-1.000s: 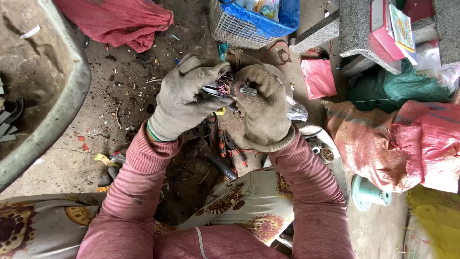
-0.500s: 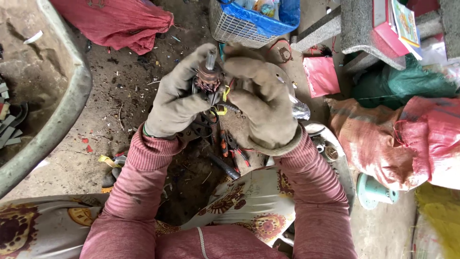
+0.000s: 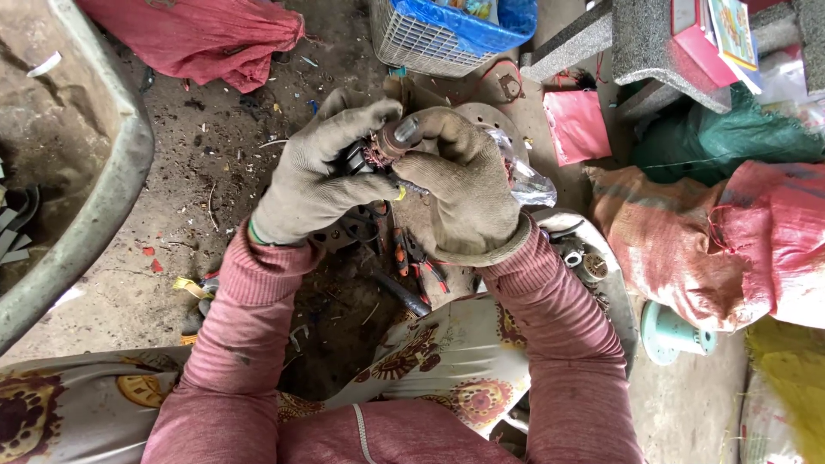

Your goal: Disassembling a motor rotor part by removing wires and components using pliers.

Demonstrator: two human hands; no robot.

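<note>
Both gloved hands, left [image 3: 314, 176] and right [image 3: 460, 193], clamped on small copper-wound motor rotor [image 3: 387, 146]; could slip from dusty gloves onto littered floor [image 3: 198, 180].

A dirt floor [image 3: 215, 198] strewn with scraps and small debris, in flat daylight. At the left edge curves a large grey basin [image 3: 103, 215]. Along the top lie a crumpled red cloth [image 3: 198, 34] and a white wire basket lined in blue [image 3: 438, 34]. To the right — grey concrete blocks [image 3: 636, 43], a green bag [image 3: 748, 137] and bulging pink woven sacks [image 3: 730, 241].
</note>
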